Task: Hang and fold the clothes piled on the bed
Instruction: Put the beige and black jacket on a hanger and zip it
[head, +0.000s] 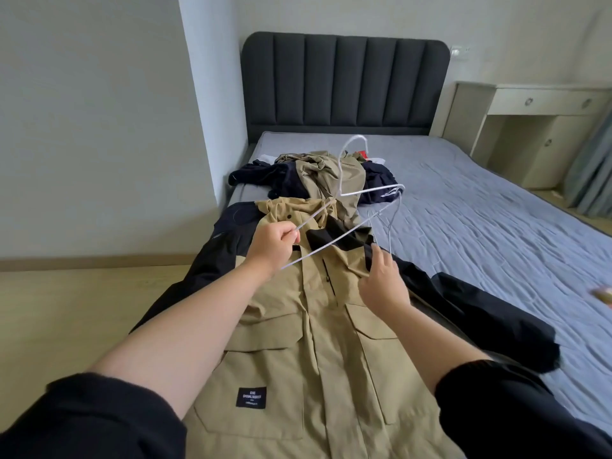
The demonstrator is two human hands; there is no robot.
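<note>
A khaki jacket (298, 342) with black sleeves lies front-up along the bed, collar away from me. My left hand (275, 241) pinches one end of a white wire hanger (344, 226), which is held tilted above the jacket's collar, hook pointing toward the headboard. My right hand (384, 286) grips the khaki fabric at the jacket's chest opening, just under the hanger's right side. Beyond the collar sits a pile of clothes (318, 173), khaki, navy and a bit of red and white.
The bed (480, 220) has a grey quilted cover and a dark padded headboard (344, 84). A cream dresser (536, 127) stands to the right of the headboard. A white wall corner and wooden floor (82, 309) lie to the left.
</note>
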